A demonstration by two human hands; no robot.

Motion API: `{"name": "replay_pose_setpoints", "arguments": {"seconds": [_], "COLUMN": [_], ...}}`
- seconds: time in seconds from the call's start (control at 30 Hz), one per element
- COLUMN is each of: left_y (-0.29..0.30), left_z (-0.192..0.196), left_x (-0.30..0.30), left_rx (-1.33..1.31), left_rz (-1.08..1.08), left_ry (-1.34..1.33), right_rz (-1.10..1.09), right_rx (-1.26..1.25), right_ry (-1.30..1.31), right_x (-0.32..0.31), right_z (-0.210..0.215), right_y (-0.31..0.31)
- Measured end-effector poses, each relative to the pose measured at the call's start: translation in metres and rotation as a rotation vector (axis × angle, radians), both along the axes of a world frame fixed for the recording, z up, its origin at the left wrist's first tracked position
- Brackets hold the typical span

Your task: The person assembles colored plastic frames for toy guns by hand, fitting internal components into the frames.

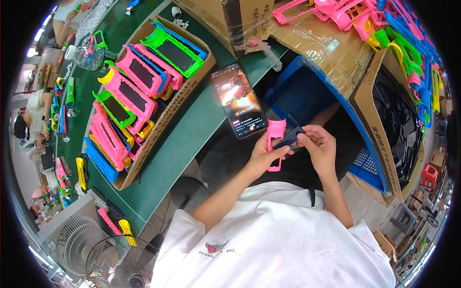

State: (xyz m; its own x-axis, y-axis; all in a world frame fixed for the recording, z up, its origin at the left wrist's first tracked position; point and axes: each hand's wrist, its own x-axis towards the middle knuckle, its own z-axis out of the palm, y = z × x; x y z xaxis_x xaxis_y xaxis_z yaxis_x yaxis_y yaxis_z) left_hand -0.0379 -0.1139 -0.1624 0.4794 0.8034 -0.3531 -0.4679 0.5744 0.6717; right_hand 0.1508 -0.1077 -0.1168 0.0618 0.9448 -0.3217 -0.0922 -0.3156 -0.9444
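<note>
My left hand (262, 154) is closed around a pink plastic frame (275, 128), a hollow casing with a long opening. Between the fingers of my right hand (318, 144) is a dark rectangular panel (289, 138), pinched at its upper right end. The panel slants across the frame's opening, its lower left end near my left thumb; whether it touches the frame I cannot tell. Just left of my hands a lit smartphone (239, 102) lies at the table's edge.
A cardboard tray (165, 126) of pink, green, blue and yellow casings stands on the green table (158, 185). At right, a cardboard box (384, 144) holds dark panels (394, 122), beside a blue crate (353, 170). Colourful frames (350, 17) pile up behind. Fans (120, 261) stand at lower left.
</note>
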Motion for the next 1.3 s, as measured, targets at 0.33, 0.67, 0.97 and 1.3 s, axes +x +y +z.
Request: {"name": "replay_pose_setpoints", "arguments": {"seconds": [0.33,0.67,0.97,1.3], "left_y": [-0.001,-0.004,-0.005,-0.004], "left_z": [-0.012,-0.022,-0.021,-0.021], "left_x": [0.002,0.010,0.010,0.009], "left_rx": [0.000,0.103,0.090,0.072], "left_rz": [0.159,0.293,0.272,0.260], "left_ry": [0.040,0.066,0.135,0.138], "right_rz": [-0.032,-0.178,-0.241,-0.236], "right_rx": [0.019,-0.054,-0.169,-0.286], "right_ry": [0.022,0.161,0.281,0.431], "right_x": [0.004,-0.008,-0.007,-0.004], "right_z": [-0.008,-0.018,-0.021,-0.034], "right_y": [0.005,0.001,-0.001,-0.005]}}
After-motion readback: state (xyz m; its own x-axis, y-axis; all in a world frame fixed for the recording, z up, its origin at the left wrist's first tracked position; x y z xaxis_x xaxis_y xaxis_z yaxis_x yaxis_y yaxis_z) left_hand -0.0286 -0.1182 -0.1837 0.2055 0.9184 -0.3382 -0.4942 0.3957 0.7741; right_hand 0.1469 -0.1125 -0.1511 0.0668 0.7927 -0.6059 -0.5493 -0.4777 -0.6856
